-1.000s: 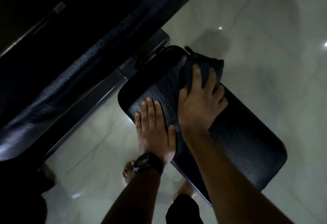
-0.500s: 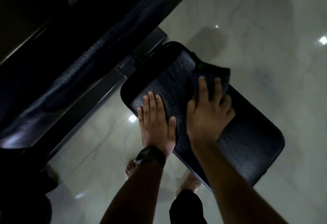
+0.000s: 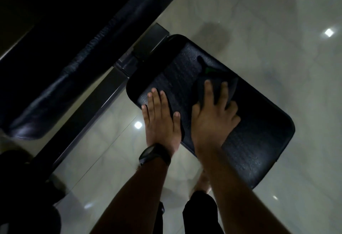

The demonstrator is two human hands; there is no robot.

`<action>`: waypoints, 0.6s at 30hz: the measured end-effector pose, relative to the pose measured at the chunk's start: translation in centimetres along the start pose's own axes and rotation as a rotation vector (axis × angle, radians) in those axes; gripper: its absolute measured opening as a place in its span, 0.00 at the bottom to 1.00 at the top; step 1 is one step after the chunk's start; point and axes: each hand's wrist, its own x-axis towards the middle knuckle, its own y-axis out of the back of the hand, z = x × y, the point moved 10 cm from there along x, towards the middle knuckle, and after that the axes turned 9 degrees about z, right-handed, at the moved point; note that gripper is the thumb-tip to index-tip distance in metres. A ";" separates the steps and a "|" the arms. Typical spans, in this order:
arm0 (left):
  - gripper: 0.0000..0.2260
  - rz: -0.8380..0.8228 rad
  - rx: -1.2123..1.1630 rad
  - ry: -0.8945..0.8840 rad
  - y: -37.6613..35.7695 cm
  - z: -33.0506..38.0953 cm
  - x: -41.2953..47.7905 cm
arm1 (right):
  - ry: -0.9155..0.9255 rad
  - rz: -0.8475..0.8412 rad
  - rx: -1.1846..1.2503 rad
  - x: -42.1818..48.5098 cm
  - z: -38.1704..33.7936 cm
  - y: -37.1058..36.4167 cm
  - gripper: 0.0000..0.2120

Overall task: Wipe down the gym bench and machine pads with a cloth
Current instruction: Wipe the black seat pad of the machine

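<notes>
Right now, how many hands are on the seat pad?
2. The left hand lies flat at the pad's near-left edge. The right hand presses the cloth mid-pad.

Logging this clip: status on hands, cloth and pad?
Left hand flat on seat pad. Right hand pressing dark cloth onto it. Nothing in the way.

Left hand point(image 3: 161, 121) flat, fingers straight; right hand point(image 3: 214, 121) apparently spread, pressing down

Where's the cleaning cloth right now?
In the head view, the dark cloth lies right of centre on the black seat pad, pressed under the right hand, with the left hand flat to its left.
</notes>
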 end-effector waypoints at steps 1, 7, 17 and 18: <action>0.31 -0.021 -0.001 -0.002 -0.1 -0.4 -0.3 | 0.056 -0.026 0.009 -1.9 -1.0 -0.1 0.32; 0.32 -0.062 -0.012 -0.063 0.3 -1.7 -1.5 | 0.597 -0.045 0.074 -1.1 -5.9 -0.4 0.34; 0.32 -0.070 -0.105 -0.039 0.0 -1.9 -1.7 | 1.032 -0.107 0.145 1.2 -13.3 -1.4 0.34; 0.32 -0.059 -0.101 -0.040 0.1 -1.8 -1.7 | 1.086 -0.119 0.128 1.6 -13.8 -1.6 0.33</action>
